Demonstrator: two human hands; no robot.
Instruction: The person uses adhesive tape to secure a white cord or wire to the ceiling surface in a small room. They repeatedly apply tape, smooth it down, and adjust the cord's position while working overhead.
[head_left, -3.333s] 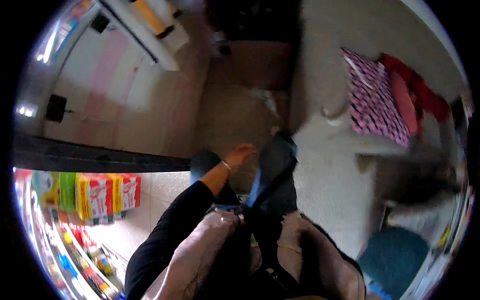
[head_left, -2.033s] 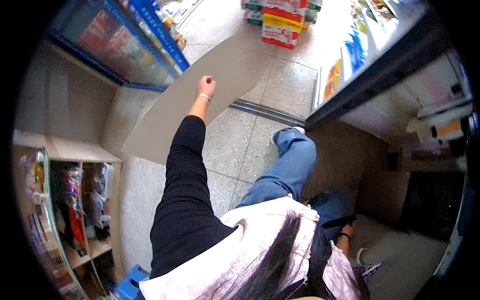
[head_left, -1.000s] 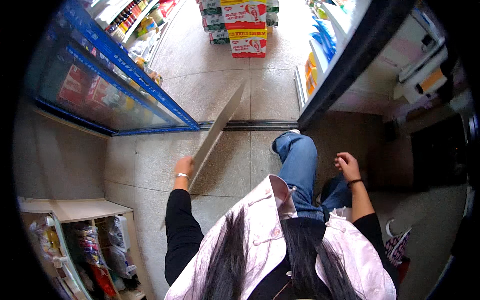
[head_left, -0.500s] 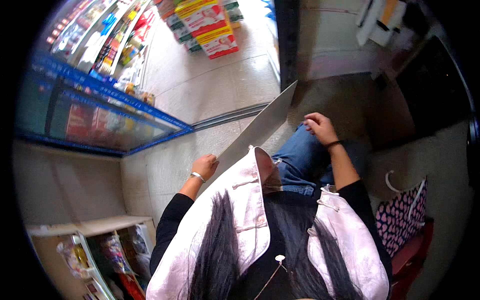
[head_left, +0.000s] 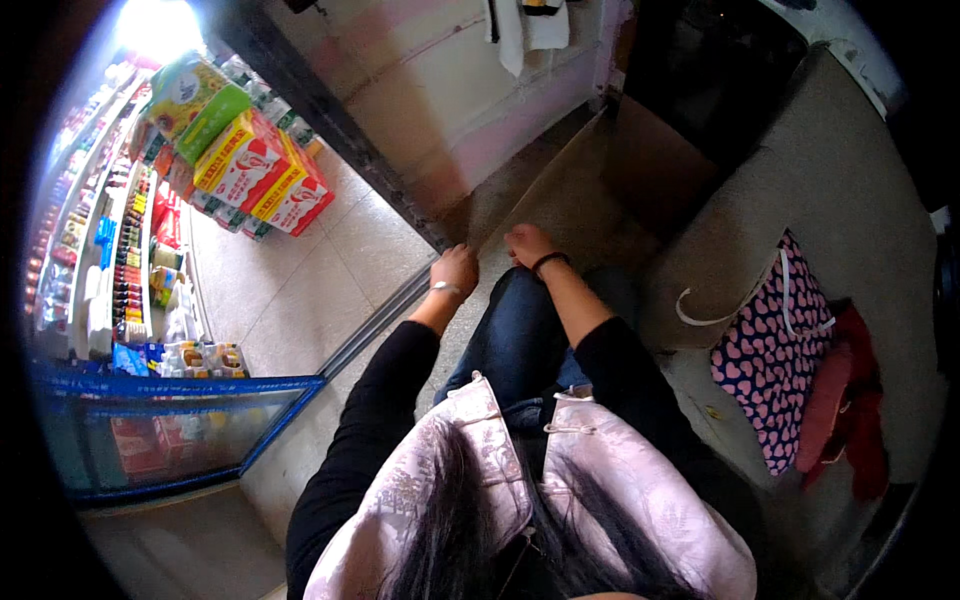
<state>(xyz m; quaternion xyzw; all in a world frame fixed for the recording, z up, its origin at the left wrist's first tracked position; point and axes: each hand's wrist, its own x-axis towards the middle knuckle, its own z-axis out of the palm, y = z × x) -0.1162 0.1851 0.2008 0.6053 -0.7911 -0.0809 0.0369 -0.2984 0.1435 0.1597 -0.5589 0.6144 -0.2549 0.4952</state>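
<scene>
Pale patterned vest (head_left: 600, 500), black sleeves, blue jeans (head_left: 520, 340): nearest.

Left hand (head_left: 456, 270): bracelet at wrist, fingers curled over the near edge of the flattened cardboard sheet (head_left: 570, 190).

Right hand (head_left: 527, 244): dark wristband, fingers closed on the same edge; 2 hands now side by side, whereas 0.5 s ago they gripped it well apart.

Cardboard sheet: previously slanted across the shop floor, now lying ahead over the step towards the dark doorway.

Heart-print bag (head_left: 775, 350): right.

Stacked cartons (head_left: 250, 170): far left.
</scene>
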